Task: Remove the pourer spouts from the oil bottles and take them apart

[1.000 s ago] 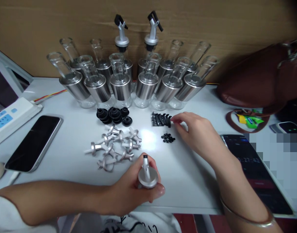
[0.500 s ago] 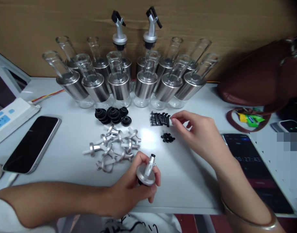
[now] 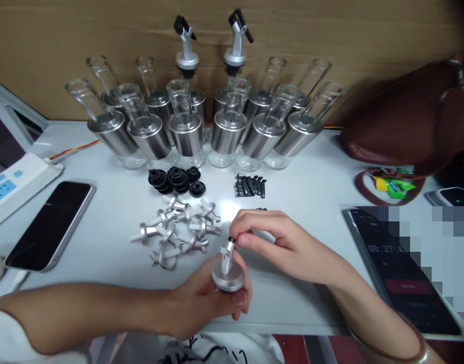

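Note:
My left hand (image 3: 201,303) is closed around a silver pourer spout (image 3: 227,275), held upright above the front of the table with its black-capped tip up. The fingers of my right hand (image 3: 277,242) are pinched together right beside that tip. Whatever lies between those fingertips is hidden. To the left lies a loose pile of silver pourer spouts (image 3: 171,232). Behind it are black ribbed stoppers (image 3: 178,179). Several small black levers (image 3: 250,186) lie in a cluster beyond my right hand, which mostly covers the small black caps (image 3: 261,209).
Two rows of glass bottles with steel sleeves (image 3: 186,134) stand at the back; two carry finished-looking pourers (image 3: 235,55). A phone (image 3: 51,225) and a power strip (image 3: 23,187) lie left. On the right are a timer phone (image 3: 387,268), a brown bag (image 3: 398,121) and small wrappers (image 3: 394,187).
My right hand has moved from the black levers toward me and left, to the tip of the held spout. The spout has turned in my left hand, its side bracket now facing left.

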`<state>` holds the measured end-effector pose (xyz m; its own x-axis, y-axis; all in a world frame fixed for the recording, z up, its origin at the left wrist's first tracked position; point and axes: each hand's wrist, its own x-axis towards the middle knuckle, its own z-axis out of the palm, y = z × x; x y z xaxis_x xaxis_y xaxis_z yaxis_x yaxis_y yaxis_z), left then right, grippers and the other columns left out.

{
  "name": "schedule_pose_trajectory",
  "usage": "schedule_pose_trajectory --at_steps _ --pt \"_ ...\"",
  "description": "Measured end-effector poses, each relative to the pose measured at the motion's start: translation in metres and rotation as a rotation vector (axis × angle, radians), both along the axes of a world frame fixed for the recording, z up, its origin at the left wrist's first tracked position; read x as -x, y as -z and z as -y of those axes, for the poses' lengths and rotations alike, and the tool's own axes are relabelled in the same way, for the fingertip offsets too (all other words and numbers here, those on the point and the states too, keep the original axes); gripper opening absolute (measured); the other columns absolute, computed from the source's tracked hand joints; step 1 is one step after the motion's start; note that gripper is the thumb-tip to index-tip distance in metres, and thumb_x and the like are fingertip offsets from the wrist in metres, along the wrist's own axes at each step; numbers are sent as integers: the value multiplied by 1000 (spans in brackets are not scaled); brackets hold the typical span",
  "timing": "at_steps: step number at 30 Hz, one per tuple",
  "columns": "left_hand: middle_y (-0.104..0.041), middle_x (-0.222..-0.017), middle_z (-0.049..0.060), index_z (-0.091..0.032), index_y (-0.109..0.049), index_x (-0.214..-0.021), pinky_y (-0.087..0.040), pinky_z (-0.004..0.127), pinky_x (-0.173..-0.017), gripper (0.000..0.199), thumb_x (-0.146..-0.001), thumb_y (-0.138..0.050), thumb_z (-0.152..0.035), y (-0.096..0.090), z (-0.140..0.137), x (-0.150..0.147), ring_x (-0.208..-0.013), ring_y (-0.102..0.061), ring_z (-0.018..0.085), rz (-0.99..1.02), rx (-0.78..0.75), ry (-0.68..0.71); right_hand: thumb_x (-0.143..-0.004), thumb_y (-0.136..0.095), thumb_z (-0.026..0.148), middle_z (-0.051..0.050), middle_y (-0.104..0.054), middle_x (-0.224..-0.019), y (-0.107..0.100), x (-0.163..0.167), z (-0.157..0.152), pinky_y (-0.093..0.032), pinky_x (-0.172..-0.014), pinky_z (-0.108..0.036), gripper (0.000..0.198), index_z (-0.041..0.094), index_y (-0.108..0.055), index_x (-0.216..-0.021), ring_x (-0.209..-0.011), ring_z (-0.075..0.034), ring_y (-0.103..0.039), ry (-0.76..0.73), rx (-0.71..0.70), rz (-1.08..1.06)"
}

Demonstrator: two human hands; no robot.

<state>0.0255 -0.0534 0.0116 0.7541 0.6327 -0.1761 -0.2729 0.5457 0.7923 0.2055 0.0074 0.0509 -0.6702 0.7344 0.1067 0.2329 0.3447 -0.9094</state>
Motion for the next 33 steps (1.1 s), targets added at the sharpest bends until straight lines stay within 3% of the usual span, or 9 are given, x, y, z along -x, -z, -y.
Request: schedule_pose_trajectory --at_steps 3,9,16,21,27,33 --pt "-52 -70 -2 -18 -45 -79 -36 24 -61 45 -82 -63 -59 3 -1 0 -60 -45 9 11 8 10 -96 -50 17 -2 -70 -90 0 0 1 -49 -73 -23 14 18 -64 -97 -81 -12 -64 2 18 -7" --pt "-51 -69 -2 -17 -46 -77 -38 24 -61 48 -78 -66 -61 2 -1 -1 -61 -45 9 -41 31 -7 -97 -47 18 2 -64 -78 1 0 1 -45 -67 -20 13 18 -59 -92 -72 -10 -59 -20 83 31" --pt "-52 -70 -2 -17 -49 -78 -40 23 -61 44 -79 -69 -56 1 -2 0 -62 -46 8 -57 50 3 -103 -35 38 2 -54 -71 5 0 -1 -40 -64 -23 32 19 -51 -82 -66 -11 -50 -91 78 82" --pt "-51 -69 -3 -17 -48 -78 -35 24 -60 44 -78 -69 -56 -4 -3 0 -63 -44 9 -127 50 32 -103 -29 44 4 -45 -63 3 1 -1 -36 -60 -23 44 20 -42 -68 -58 -10 -43 -118 72 87" --pt "-39 -61 -7 -18 -47 -73 -24 25 -52 24 -82 -65 -31 -12 -6 0 -56 -32 9 -232 -37 142 -102 -33 36 4 -46 -55 -1 1 1 -35 -59 -23 46 20 -39 -60 -53 -9 -41 -135 51 154" --pt "-36 -58 -7 -20 -42 -68 -24 24 -49 24 -81 -62 -25 -14 -7 -3 -53 -31 8 -288 -145 126 -98 -38 25 3 -54 -52 -3 0 3 -36 -56 -20 44 18 -46 -55 -48 -7 -44 -162 110 137"
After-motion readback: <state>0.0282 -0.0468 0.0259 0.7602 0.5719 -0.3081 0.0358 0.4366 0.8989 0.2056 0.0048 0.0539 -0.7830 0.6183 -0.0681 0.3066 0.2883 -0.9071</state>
